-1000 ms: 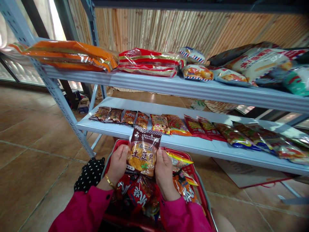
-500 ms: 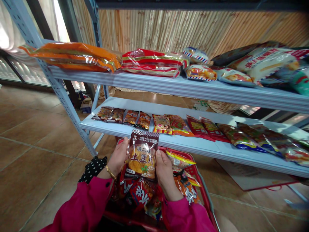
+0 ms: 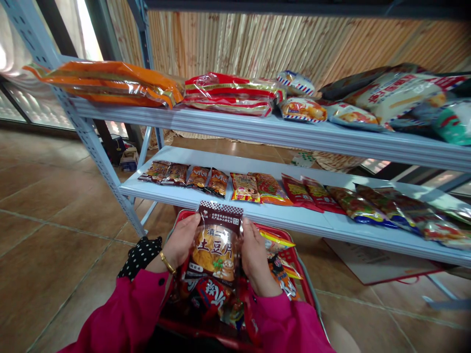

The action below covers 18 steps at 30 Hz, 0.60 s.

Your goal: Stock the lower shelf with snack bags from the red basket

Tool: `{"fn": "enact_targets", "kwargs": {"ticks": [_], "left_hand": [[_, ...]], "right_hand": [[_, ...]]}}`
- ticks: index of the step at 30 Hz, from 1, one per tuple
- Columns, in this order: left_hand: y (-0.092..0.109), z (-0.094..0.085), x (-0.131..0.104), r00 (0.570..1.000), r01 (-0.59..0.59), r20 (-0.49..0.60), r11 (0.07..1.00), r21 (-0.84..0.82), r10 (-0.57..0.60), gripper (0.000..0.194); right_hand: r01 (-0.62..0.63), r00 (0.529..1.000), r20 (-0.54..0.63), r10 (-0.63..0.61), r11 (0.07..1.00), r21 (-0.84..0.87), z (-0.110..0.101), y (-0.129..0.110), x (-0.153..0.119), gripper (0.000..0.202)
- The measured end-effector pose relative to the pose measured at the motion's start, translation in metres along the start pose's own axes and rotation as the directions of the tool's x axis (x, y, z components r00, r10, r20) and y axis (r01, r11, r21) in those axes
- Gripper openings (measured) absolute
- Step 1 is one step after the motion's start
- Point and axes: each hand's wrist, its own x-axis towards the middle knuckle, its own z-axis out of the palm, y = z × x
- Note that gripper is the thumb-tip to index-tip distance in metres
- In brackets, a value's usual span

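Note:
A brown snack packet [image 3: 215, 245] with a checkered top edge faces me, upright, above a red basket [image 3: 307, 279]. My left hand [image 3: 183, 239] pinches its left edge near the top. On the opposite edge, my right hand [image 3: 254, 252] has its fingers closed on the packet, partly behind it. Under and beside the packet, the basket holds several snack bags, among them a red and black one [image 3: 209, 294] and an orange one [image 3: 283, 277].
The lower shelf [image 3: 176, 196] carries a row of small snack packets [image 3: 246, 187]. Larger orange bags [image 3: 110, 86] and red bags [image 3: 231, 93] lie on the upper shelf [image 3: 221, 122]. A flat board [image 3: 379, 262] rests on the floor beneath the shelves.
The packet has been lowered slightly and tilted, its bottom now more to the left. My right hand has shifted up along its edge. The view has moved a little.

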Motion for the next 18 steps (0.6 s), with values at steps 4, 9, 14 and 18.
{"fn": "enact_targets", "kwargs": {"ticks": [4, 9, 14, 18], "left_hand": [[-0.004, 0.001, -0.002, 0.999, -0.009, 0.048, 0.999, -0.031, 0.011, 0.03], [-0.005, -0.001, -0.002, 0.999, 0.017, 0.043, 0.999, -0.037, -0.016, 0.029], [-0.009, -0.002, 0.0, 0.998, 0.033, 0.052, 0.994, -0.107, -0.027, 0.023], [-0.013, -0.002, -0.001, 0.991, 0.075, 0.121, 0.988, -0.138, -0.058, 0.026]], "right_hand": [[-0.014, 1.0, -0.021, 0.015, 0.999, 0.046, 0.002, -0.003, 0.008, 0.044], [-0.104, 0.992, -0.056, 0.114, 0.983, 0.152, 0.004, 0.003, 0.014, 0.041], [-0.203, 0.969, -0.08, 0.234, 0.938, 0.282, 0.005, 0.008, 0.017, 0.039], [-0.197, 0.952, -0.17, 0.256, 0.932, 0.304, 0.003, 0.012, 0.023, 0.04]]}}
